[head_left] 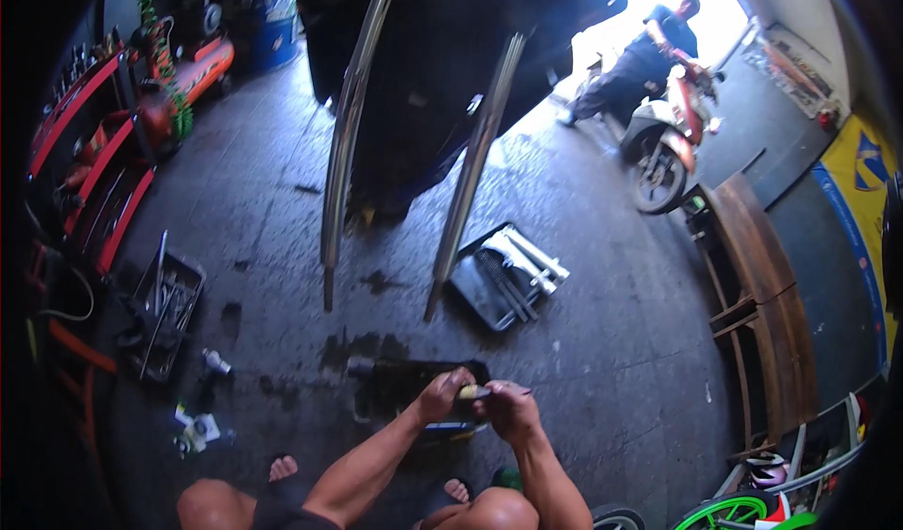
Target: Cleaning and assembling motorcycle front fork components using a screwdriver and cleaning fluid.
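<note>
My left hand (442,395) and my right hand (513,410) are close together in front of me, both with curled fingers. Between them they grip a small pale yellow and dark piece (472,392); the fingers cover most of it, so its kind is unclear. A thin dark tip shows past the right fingers. Below the hands a dark tray (376,379) lies on the floor. Farther ahead, two long metal fork tubes (350,144) slant down from a dark motorcycle body (423,79).
Right of the tubes, a black tray (484,290) holds springs and silvery fork legs (531,259). A tool tray (169,309) is at left, near a red rack (94,154). Wooden shelving (767,304) lines the right. A person (649,55) stands beside a red motorcycle (673,130).
</note>
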The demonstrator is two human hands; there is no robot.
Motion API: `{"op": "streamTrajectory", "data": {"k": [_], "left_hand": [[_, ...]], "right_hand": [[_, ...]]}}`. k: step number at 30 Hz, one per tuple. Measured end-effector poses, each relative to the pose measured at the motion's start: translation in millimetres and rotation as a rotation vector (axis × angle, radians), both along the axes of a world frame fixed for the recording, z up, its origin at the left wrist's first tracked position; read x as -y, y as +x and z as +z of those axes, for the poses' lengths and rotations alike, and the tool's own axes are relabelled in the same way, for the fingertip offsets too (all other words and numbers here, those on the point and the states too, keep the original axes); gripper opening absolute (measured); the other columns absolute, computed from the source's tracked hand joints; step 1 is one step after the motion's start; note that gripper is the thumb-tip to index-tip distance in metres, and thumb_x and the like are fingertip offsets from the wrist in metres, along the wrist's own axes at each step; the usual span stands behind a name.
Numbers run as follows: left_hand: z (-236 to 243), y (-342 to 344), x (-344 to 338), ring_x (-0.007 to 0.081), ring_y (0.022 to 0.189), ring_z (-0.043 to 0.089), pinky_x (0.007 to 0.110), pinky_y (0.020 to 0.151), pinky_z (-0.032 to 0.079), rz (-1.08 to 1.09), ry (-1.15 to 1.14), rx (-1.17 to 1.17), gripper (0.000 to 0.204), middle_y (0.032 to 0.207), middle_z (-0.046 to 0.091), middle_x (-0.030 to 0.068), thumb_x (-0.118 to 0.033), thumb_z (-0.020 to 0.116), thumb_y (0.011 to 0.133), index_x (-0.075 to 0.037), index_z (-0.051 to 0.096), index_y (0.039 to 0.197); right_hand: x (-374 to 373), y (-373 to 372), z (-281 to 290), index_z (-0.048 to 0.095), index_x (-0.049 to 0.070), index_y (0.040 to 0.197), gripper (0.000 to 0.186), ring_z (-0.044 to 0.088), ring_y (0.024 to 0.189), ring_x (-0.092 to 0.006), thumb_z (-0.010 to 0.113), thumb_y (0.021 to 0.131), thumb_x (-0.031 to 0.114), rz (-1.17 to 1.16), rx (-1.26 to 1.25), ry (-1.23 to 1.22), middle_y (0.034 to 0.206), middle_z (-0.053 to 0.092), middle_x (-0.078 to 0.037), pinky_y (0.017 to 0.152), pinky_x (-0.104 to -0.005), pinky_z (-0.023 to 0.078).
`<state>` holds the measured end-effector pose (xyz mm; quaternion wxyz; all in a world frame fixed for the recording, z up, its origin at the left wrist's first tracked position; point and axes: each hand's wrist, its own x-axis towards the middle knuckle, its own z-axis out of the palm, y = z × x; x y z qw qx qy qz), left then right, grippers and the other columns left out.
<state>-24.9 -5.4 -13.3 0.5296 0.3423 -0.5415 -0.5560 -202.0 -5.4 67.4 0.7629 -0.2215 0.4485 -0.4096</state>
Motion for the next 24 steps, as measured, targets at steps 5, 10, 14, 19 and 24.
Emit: {"op": "streamTrajectory", "data": {"k": [5,10,14,19,24], "left_hand": [[20.9,-11.4,-9.2,0.0103,0.086,0.057,0.028,0.083,0.047,0.021,0.348,-0.467,0.047,0.095,0.058,0.0004,-0.043,0.029,0.109,-0.007,0.059,0.103],[9.6,-20.0,-19.6,0.0095,0.092,0.058,0.026,0.087,0.048,0.044,0.345,-0.612,0.043,0.099,0.057,0.002,-0.046,0.037,0.107,-0.009,0.053,0.119],[3.0,-22.8,-22.0,0.0107,0.095,0.058,0.028,0.091,0.047,0.046,0.279,-0.515,0.04,0.101,0.058,0.003,-0.04,0.038,0.107,-0.006,0.052,0.124],[5.1,10.4,-19.6,0.0124,0.102,0.058,0.029,0.095,0.045,-0.26,0.419,-0.513,0.044,0.109,0.062,0.0079,-0.038,0.042,0.106,-0.005,0.052,0.132],[11.2,28.4,-9.0,0.0082,0.09,0.056,0.024,0.077,0.046,-0.386,0.41,-0.208,0.046,0.111,0.063,0.0042,-0.04,0.041,0.105,-0.003,0.057,0.129]], "right_hand": [[-5.2,8.4,-9.3,0.067,0.002,0.1,0.021,0.072,0.078,-0.0283,0.054,0.096,0.017,-0.158,0.221,0.186,0.089,0.072,-0.016,0.071,-0.0357,0.063],[-25.3,19.5,-31.7,0.068,0.0,0.098,0.017,0.073,0.076,-0.0293,0.057,0.094,0.012,-0.356,0.415,0.249,0.088,0.073,-0.018,0.071,-0.0371,0.064],[-33.9,14.2,-40.5,0.068,0.0,0.099,0.019,0.073,0.077,-0.0289,0.054,0.096,0.013,-0.415,0.432,0.253,0.09,0.073,-0.017,0.071,-0.037,0.064],[-37.8,5.9,-38.1,0.068,0.0,0.103,0.019,0.073,0.08,-0.0306,0.055,0.096,0.012,-0.359,0.342,0.208,0.092,0.073,-0.019,0.073,-0.0376,0.064],[-27.9,-7.3,-28.2,0.067,-0.001,0.106,0.019,0.074,0.084,-0.0321,0.057,0.095,0.011,-0.174,0.215,0.009,0.093,0.072,-0.022,0.074,-0.0387,0.064]]}}
